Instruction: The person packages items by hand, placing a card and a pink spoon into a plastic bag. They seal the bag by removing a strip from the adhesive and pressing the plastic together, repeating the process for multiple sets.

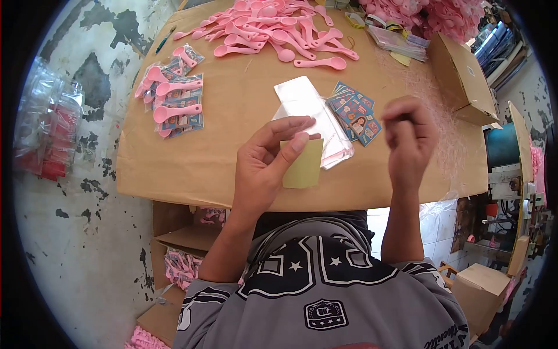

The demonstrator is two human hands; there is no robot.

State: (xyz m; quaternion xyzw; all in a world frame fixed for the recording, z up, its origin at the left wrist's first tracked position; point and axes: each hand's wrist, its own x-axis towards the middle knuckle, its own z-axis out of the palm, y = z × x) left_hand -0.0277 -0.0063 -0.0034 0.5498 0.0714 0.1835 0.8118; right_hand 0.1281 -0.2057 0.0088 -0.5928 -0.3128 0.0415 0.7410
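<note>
My left hand pinches a small yellow-green sheet of paper between thumb and fingers, above the near part of the table. To the right, my right hand is raised with its fingers curled in and slightly blurred; whatever they may hold cannot be made out. Between the hands lies a stack of clear plastic bags, partly behind the left fingers. Blue printed cards are fanned out beside the stack, close to my right hand.
Loose pink spoons are heaped at the far side of the brown-covered table. Bagged spoons with cards lie at the left. An open cardboard box stands at the right edge, near plastic packets.
</note>
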